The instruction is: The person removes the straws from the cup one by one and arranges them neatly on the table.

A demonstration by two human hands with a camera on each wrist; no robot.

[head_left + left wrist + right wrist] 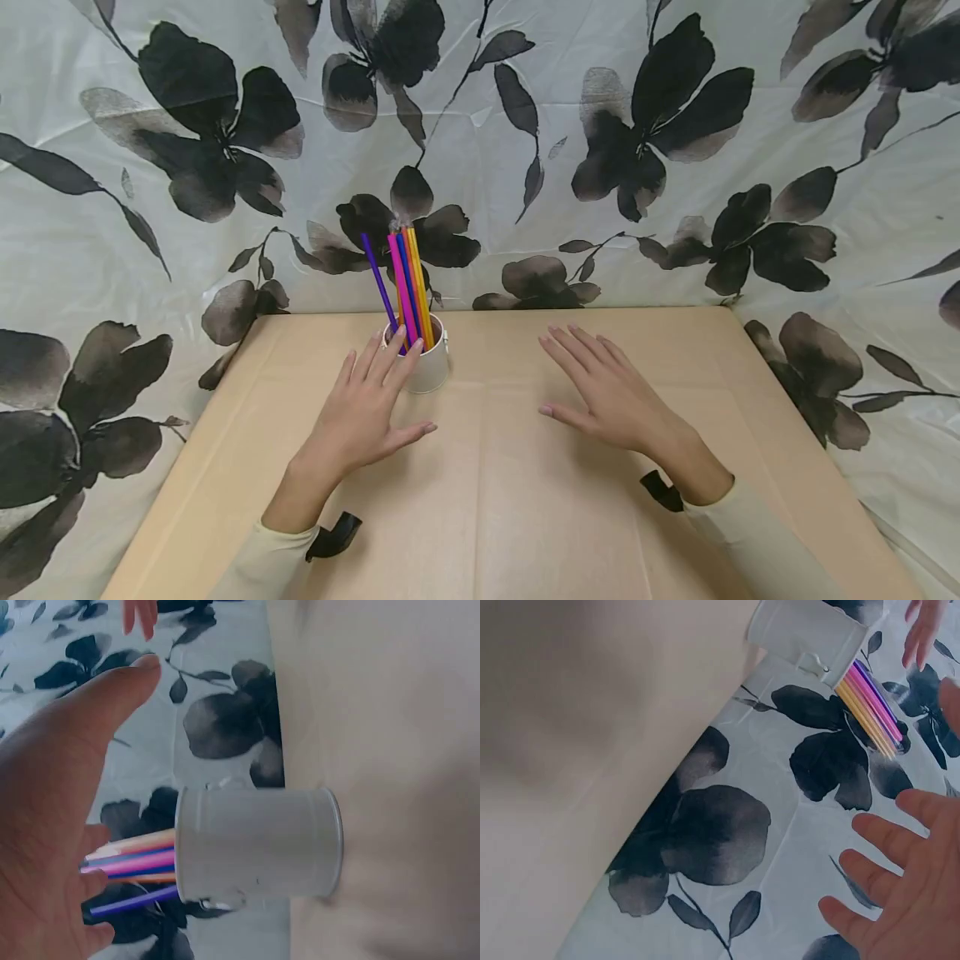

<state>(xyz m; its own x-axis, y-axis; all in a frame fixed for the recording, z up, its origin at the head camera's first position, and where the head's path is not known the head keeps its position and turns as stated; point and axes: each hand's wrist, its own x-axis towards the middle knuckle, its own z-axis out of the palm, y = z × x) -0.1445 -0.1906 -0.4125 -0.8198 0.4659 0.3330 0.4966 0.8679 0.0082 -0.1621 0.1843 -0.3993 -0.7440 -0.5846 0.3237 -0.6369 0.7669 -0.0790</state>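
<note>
A small white metal bucket (430,372) stands upright near the table's back edge, left of the middle. Several slim coloured sticks (411,275), purple, pink, blue and orange-yellow, rise out of it; one purple stick leans left. My left hand (358,417) is nearest, its straight, spread fingers overlapping the bucket's front in the head view. The left wrist view shows the bucket (255,844) apart from that palm. Over the right half of the table hovers my right hand (611,404), fingers extended and holding nothing. The bucket (802,634) lies well beyond its fingertips in the right wrist view.
The light brown table (480,500) has a visible back edge and slanting side edges. Behind and beside it hangs a white cloth (525,225) with dark flowers. A black strap (333,535) is at the left wrist and another black strap (662,490) at the right.
</note>
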